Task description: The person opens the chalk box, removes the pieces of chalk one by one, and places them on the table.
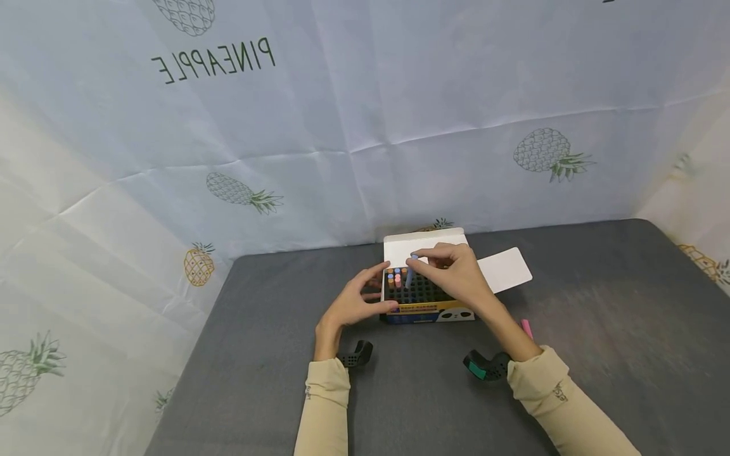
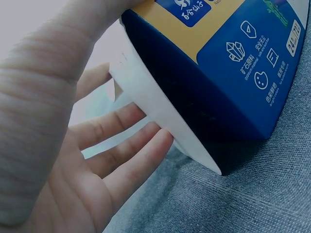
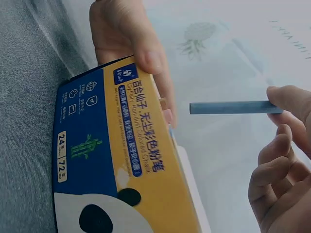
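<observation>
A blue stick of chalk (image 3: 228,108) is pinched by its upper end between the thumb and fingertips of my right hand (image 1: 450,269). In the head view the chalk stands upright over the holes of an open chalk box (image 1: 428,309); in the right wrist view its lower end is clear of the box. My left hand (image 1: 356,301) holds the box's left end, thumb on the front top edge. Its other fingers lie along the white side flap (image 2: 150,97). Several orange, blue and pink chalks (image 1: 397,279) stand in the holes at the left.
The box's white lid (image 1: 393,247) stands raised at the back, and a white flap (image 1: 504,269) sticks out to the right. A pink chalk (image 1: 526,328) lies on the grey table (image 1: 274,354) beside the right forearm. A pineapple-print cloth (image 1: 319,190) hangs behind.
</observation>
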Available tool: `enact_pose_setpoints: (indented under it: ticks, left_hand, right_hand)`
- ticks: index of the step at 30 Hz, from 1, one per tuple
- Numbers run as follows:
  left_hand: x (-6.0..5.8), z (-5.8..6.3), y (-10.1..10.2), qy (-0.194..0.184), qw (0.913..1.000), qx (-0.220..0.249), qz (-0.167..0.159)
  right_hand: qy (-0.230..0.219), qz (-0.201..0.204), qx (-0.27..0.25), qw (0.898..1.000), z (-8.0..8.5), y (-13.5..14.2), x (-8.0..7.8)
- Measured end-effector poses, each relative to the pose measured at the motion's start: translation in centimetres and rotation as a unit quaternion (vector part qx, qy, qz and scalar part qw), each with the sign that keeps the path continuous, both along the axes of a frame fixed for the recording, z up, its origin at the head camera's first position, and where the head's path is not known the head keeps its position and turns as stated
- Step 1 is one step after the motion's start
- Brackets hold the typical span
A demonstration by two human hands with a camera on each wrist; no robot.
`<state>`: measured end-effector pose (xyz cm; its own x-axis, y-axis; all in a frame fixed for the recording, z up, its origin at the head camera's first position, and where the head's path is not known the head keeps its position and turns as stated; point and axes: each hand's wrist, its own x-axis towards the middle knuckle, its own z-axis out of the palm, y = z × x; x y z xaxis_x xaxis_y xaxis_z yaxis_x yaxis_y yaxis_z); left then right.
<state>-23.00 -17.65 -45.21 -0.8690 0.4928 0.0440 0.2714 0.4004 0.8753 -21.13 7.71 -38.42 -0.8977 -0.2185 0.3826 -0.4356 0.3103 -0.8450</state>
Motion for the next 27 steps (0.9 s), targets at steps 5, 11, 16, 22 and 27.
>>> enact_pose_setpoints:
  ticks: [5, 11, 16, 22, 27]
  left_hand:
    - [0.0, 0.2, 0.0, 0.004, 1.0000, -0.002, 0.001]
    - [0.0, 0.3, 0.0, -0.001, 1.0000, -0.001, 0.001]
    - [0.1, 0.2, 0.0, -0.001, 1.0000, 0.001, 0.001]
    - [0.1, 0.2, 0.0, -0.001, 1.0000, -0.004, 0.005]
    - [0.0, 0.2, 0.1, -0.002, 1.0000, -0.002, 0.005]
  right_hand:
    - [-0.005, 0.031, -0.016, 0.999, 0.1, 0.9, 0.9]
    - [0.007, 0.052, -0.013, 0.999, -0.1, 1.8, 1.7]
    - [0.006, 0.065, -0.013, 0.998, -0.3, 2.3, 2.4]
    - [-0.018, 0.065, 0.013, 0.998, -0.4, 3.1, 3.5]
    - [-0.028, 0.068, 0.032, 0.997, -0.7, 4.1, 4.2]
